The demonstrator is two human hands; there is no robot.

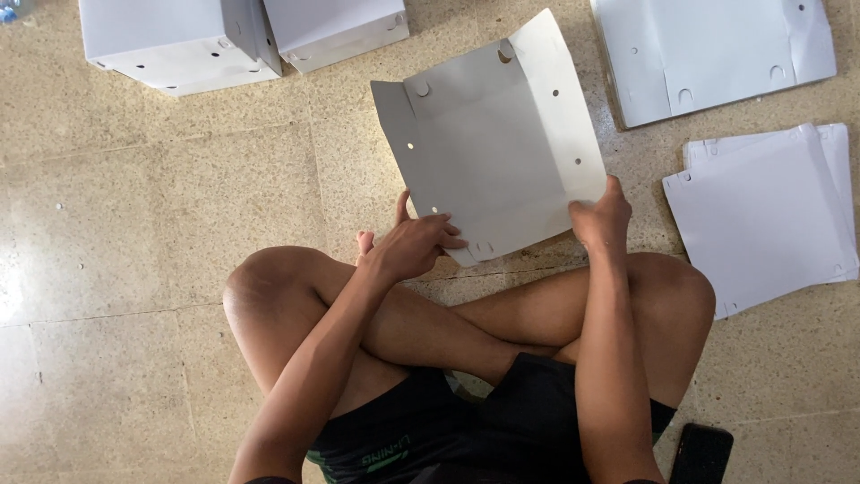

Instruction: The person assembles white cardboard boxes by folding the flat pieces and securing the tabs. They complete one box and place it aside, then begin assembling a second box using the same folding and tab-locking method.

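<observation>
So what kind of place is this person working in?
Probably an informal indoor workspace rather than a factory: the person sits cross-legged on a speckled tiled floor, holding a flat white cardboard sheet, with folded boxes and stacked flat sheets around.

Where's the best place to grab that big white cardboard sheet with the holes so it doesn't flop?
Probably the near bottom edge of the cardboard sheet, one corner each, coming from the sitter's side. The left hand and right hand pinch there now; the side flaps bend up, so they would likely give.
</observation>
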